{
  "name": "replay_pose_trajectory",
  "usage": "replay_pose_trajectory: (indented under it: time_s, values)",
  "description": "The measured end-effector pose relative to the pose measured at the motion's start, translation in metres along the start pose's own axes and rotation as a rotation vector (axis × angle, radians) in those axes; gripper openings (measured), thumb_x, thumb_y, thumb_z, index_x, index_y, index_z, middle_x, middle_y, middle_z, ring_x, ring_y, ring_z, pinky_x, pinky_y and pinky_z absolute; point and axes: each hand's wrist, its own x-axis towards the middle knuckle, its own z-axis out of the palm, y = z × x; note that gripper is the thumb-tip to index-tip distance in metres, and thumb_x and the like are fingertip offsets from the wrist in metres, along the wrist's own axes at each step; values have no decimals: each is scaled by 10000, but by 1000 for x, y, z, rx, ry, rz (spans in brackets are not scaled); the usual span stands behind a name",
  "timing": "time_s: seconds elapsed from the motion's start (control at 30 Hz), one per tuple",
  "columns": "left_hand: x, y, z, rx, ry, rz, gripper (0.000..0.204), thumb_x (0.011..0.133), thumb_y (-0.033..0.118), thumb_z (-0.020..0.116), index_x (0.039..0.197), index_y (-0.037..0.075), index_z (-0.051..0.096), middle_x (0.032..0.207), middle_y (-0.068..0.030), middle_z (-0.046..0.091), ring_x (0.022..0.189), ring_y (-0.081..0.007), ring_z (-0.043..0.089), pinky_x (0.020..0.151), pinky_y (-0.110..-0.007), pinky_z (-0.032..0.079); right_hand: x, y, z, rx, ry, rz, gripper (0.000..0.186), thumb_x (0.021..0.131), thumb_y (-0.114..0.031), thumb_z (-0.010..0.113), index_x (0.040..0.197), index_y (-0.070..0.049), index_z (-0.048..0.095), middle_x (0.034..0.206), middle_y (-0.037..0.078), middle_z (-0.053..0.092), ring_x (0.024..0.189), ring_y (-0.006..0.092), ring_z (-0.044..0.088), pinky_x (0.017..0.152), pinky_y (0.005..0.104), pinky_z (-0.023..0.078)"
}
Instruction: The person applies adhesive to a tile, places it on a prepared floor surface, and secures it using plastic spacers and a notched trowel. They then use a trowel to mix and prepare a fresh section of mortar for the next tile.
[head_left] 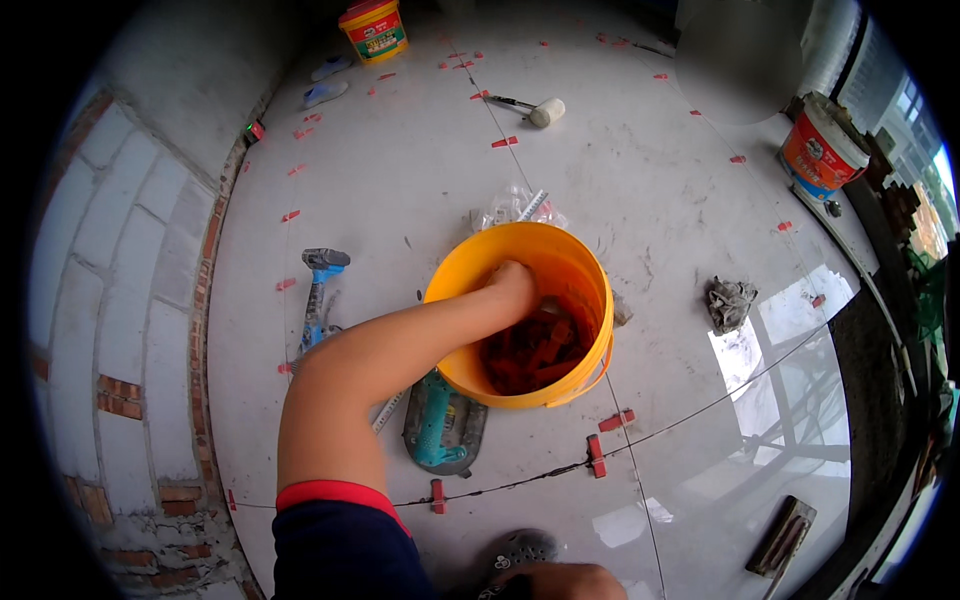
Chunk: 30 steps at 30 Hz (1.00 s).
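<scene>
My left arm reaches over from the lower left, and my left hand point(515, 285) is down inside a yellow bucket point(462, 270). Its fingers are hidden, so I cannot tell what they hold. Red tile-levelling wedges point(550, 345) lie in a heap at the bottom of the bucket, just below the hand. Partly under the near side of the bucket is a teal-handled tool with a dark flat base point(437, 425). To the left lies a blue and black cordless tool point(317, 290), partly covered by my forearm. My right hand is out of view.
Red wedges point(597, 455) stand along the joints of the pale tile floor point(660, 220). A white-headed mallet point(547, 112) lies farther off. A crumpled grey rag point(730, 304) and a trowel-like tool point(783, 537) are at right. Other buckets point(378, 32) stand around; a block wall is at left.
</scene>
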Motion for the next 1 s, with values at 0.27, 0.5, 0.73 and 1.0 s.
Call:
replay_pose_trajectory:
  time_s: [0.27,0.5,0.73,1.0]
  values:
    - [-20,-22,-32,-388,-19,-87,197,796,199,610,878,95,756,948,-124,720,928,-293,688,799,-384,545,-1,-27,12,-100,11,50,152,945,-113,582,1073,-32,591,766,44,552,653,170,538,560,323,460]
    - [-16,11,33,-411,-249,-12,710,707,188,701,1379,138,479,1296,-270,536,1124,-369,597,911,-399,510,2,-34,20,-142,-18,44,161,948,-125,582,1077,-28,595,775,49,565,656,170,549,560,322,464]
    - [-23,6,29,-494,-284,164,1214,521,439,860,1506,216,185,1473,-266,276,1335,-490,292,1092,-476,335,5,-35,23,-147,-30,47,171,951,-136,582,1080,-25,598,784,54,578,659,170,559,560,320,469]
    - [-37,38,17,-523,-426,-127,1338,435,568,862,1479,53,202,1481,-299,229,1350,-479,271,1107,-491,303,3,-31,22,-141,-29,43,183,955,-150,582,1084,-21,602,794,60,593,662,171,572,560,319,474]
